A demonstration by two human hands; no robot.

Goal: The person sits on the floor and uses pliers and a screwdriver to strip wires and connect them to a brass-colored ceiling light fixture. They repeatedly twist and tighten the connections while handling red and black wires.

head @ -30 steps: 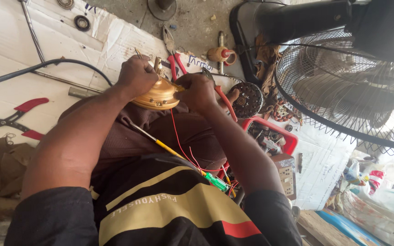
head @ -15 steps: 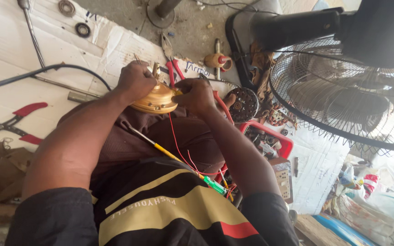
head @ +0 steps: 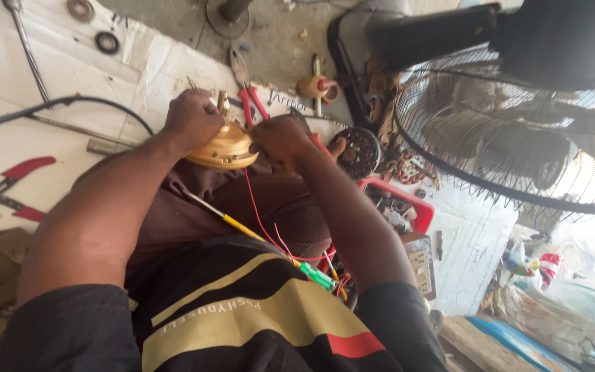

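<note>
Both hands grip a round golden motor housing (head: 225,148) held over my lap. My left hand (head: 191,120) clasps its left rim from above. My right hand (head: 284,141) closes on its right side, fingers hidden against the metal. A short shaft (head: 222,101) sticks up from the housing between my hands. Thin red wires (head: 259,220) trail from the housing down across my lap. A yellow-handled screwdriver (head: 225,219) lies slanted on my lap under the housing.
A large black fan with a wire guard (head: 518,138) stands at the right. A red tray of small parts (head: 418,210) and a round dark stator (head: 359,151) lie beside my right arm. Red-handled pliers (head: 15,182), a black cable (head: 70,103) and washers (head: 107,43) lie on white cardboard (head: 8,69).
Both hands stay on the golden housing with hardly any shift. The view has drifted slightly, so the fan sits a little further right.
</note>
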